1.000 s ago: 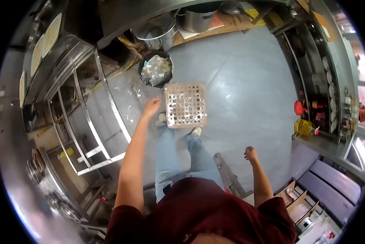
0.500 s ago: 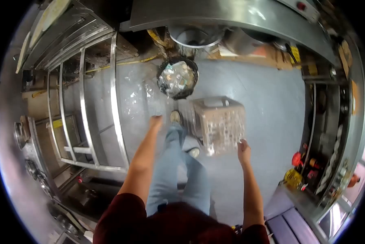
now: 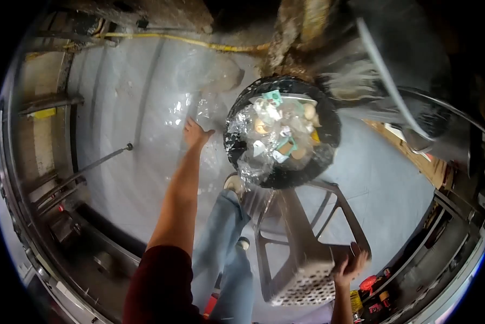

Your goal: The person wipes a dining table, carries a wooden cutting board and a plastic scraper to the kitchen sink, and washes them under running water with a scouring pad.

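My left hand (image 3: 195, 132) reaches low over the floor with its fingers stretched out, holding nothing. Close to it lies clear crumpled plastic (image 3: 204, 108). To its right stands a round bin with a black liner (image 3: 232, 141), filled with clear plastic wrap, shell-like pieces and green-and-white scraps. My right hand (image 3: 352, 265) has its fingers apart beside a brown plastic stool (image 3: 307, 237) with a perforated seat; whether it touches the stool I cannot tell. The stool is tipped, its legs pointing toward the bin and the right.
A large metal pot (image 3: 382, 81) stands beyond the bin at the upper right. A yellow hose or cable (image 3: 199, 42) runs along the far floor. Metal shelving lines both sides, with red and yellow packages (image 3: 369, 283) at the lower right. My shoe (image 3: 232, 184) is beside the bin.
My view has moved nearer the bin and lower. My left hand now reaches forward with fingers extended. The stool has turned, showing its legs, and my right hand has opened beside it.
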The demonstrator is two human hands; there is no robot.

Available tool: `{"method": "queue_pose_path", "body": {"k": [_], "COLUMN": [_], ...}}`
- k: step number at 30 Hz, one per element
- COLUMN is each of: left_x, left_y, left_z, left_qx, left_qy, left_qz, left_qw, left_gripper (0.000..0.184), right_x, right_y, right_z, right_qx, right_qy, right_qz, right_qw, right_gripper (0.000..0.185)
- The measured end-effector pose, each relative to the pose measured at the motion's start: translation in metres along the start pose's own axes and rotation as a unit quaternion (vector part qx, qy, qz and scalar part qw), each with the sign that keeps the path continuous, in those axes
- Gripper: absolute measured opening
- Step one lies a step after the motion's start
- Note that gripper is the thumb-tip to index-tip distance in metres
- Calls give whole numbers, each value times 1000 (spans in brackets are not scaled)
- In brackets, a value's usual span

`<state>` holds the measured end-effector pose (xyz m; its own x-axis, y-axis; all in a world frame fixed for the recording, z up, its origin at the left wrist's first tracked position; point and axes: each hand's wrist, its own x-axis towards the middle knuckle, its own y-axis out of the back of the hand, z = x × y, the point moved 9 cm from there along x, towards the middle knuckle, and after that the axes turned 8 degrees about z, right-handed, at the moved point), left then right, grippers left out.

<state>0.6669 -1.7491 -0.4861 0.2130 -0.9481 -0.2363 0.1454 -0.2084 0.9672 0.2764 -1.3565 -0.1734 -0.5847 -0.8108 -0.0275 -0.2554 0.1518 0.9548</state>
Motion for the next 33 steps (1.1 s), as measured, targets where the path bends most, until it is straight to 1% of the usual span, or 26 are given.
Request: {"method": "queue_pose_path", "body": {"k": [1, 2, 4, 5, 6, 7, 9, 11, 12, 13, 14, 15, 16, 18, 19, 20, 21, 23, 24, 26, 27, 28, 29, 31, 33], "left_x": [0, 5, 9, 2, -15, -28, -14, 26, 51, 75, 104, 118, 118, 112, 91, 72, 52, 2, -23, -80, -109, -140, -164, -198, -202], "left_y": [-6, -26, -62, -53, -36, -21, 11, 59, 65, 61, 35, 14, 1, -10, 16, 45, 80, 166, 202, 249, 267, 284, 281, 253, 182], "left_z": [-1, -10, -30, -20, -11, 3, 25, 74, 95, 109, 113, 111, 103, 99, 95, 91, 87, 90, 93, 119, 141, 162, 190, 246, 267], "left_qx": [-23, -27, -36, -42, -46, -52, -168, -159, -107, -55, 1, 58, 53, 38, -69, -149, -229, -331, -443, -540, -494, -450, -433, -426, -401], "left_qy": [20, 18, 18, -106, -231, -354, -392, -417, -409, -402, -387, -368, -339, -279, -314, -282, -250, -210, -142, -102, -178, -253, -323, -369, -332], "left_qz": [-1, -28, -85, -32, 23, 81, 83, 182, 177, 172, 126, 78, 52, 7, 136, 181, 224, 314, 260, 181, 183, 187, 147, 20, -16], "left_qw": [1000, 999, 996, 993, 972, 930, 901, 877, 889, 898, 914, 925, 938, 960, 937, 930, 913, 864, 846, 816, 831, 836, 829, 826, 854], "left_gripper": [75, 68, 53, 44, 36, 29, 17, 13, 13, 12, 10, 9, 9, 10, 15, 17, 20, 27, 32, 40, 43, 46, 46, 48, 50], "right_x": [6, 6, 15, 14, 15, 15, 12, 13, 13, 13, 12, 8, 5, 6, 9, 3, 1, 6, 10, 22, 22, 20, 20, 21, 22], "right_y": [2, 1, 0, 3, -1, -2, -3, -4, -5, -7, -8, -8, -8, -7, -5, -2, -4, -3, -2, 5, 8, 7, 9, 12, 15], "right_z": [-11, -11, -20, -25, -22, -22, -17, -17, -19, -19, -18, -13, -7, -9, -16, -13, -10, -14, -21, -34, -35, -31, -30, -29, -27], "right_qx": [-14, -10, -3, -28, -29, -40, -72, -54, -43, -59, -75, -40, -7, -49, -22, -39, -32, -47, -70, -32, -11, -14, -25, -34, -33], "right_qy": [-1, 12, 15, 51, 44, 43, 35, 47, 52, 33, 15, 10, 6, 36, 46, 66, 69, 70, 69, 62, 70, 74, 64, 52, 47], "right_qz": [-5, 10, -8, 21, -6, -14, -25, -19, -15, -23, -33, -25, -17, -41, -28, 7, 8, -5, -15, 1, 31, 33, 23, 21, 29], "right_qw": [1000, 1000, 1000, 998, 999, 998, 996, 997, 998, 997, 997, 999, 1000, 997, 998, 997, 997, 996, 995, 998, 997, 997, 997, 998, 998], "right_gripper": [38, 32, 31, 31, 30, 30, 32, 34, 34, 35, 36, 37, 38, 43, 43, 42, 42, 40, 38, 34, 32, 31, 31, 32, 33]}}
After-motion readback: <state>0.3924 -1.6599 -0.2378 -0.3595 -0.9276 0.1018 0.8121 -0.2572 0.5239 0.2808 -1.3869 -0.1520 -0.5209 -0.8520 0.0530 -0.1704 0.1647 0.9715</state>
